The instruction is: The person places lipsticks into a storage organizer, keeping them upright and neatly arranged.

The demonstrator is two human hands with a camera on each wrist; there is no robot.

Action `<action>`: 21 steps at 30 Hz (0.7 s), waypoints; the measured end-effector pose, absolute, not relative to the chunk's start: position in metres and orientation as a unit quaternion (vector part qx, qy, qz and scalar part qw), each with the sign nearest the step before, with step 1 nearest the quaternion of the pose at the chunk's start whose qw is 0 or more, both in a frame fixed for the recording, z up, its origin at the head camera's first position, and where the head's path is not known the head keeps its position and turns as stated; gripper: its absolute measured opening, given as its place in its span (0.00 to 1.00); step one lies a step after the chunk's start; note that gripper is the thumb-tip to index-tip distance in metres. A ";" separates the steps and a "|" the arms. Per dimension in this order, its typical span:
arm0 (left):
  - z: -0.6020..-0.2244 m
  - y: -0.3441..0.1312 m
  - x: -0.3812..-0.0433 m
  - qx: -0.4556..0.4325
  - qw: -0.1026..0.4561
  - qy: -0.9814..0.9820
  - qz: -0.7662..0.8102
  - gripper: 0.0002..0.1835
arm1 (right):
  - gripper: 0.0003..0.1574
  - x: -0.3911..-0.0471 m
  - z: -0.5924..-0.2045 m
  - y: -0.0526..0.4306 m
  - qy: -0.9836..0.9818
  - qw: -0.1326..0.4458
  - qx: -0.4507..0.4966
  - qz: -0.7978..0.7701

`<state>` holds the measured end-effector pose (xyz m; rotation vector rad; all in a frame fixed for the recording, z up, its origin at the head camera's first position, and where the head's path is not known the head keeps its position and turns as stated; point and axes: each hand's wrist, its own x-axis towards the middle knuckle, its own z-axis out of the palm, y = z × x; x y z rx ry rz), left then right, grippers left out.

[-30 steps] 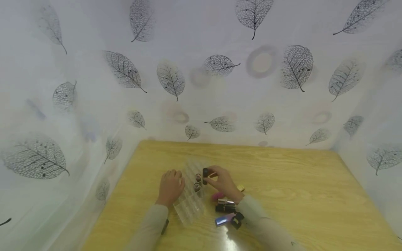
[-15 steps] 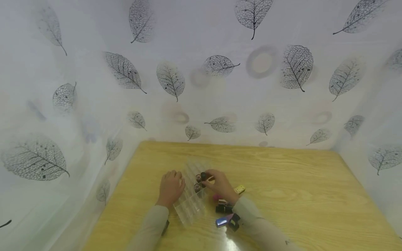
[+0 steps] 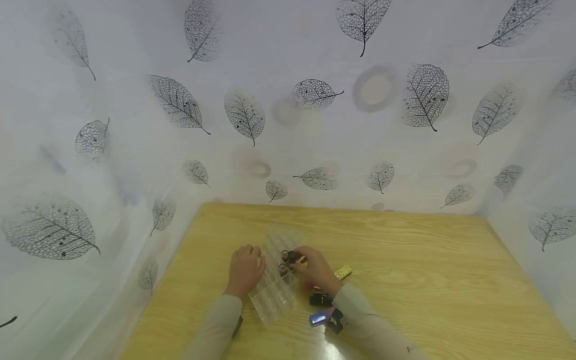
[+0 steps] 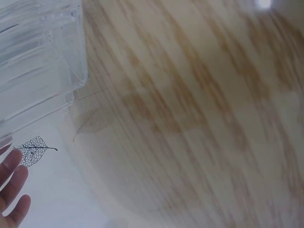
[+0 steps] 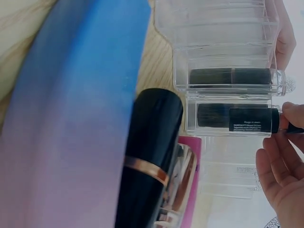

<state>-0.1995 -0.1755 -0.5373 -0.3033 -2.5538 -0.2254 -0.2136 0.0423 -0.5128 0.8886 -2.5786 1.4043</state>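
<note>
Right hand (image 3: 316,267) pinches a black tube (image 3: 291,257); left hand (image 3: 245,270) lies loose at the box (image 3: 271,301). Lower it straight and slow; its bottom is hard to see.

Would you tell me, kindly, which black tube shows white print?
The held tube, pinched by the right hand; no print shows on the copper-banded tube on the table or the stored tube one compartment over in the organizer.
</note>
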 end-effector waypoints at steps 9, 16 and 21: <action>-0.535 -0.175 -0.198 -0.113 0.276 -0.951 -0.081 0.06 | 0.14 -0.214 -0.516 0.041 -0.835 0.051 0.306 0.455; -0.538 -0.175 -0.199 -0.117 0.285 -0.948 -0.078 0.06 | 0.14 -0.213 -0.515 0.039 -0.839 0.044 0.299 0.452; -0.539 -0.176 -0.200 -0.118 0.290 -0.947 -0.075 0.06 | 0.13 -0.213 -0.516 0.039 -0.846 0.028 0.286 0.450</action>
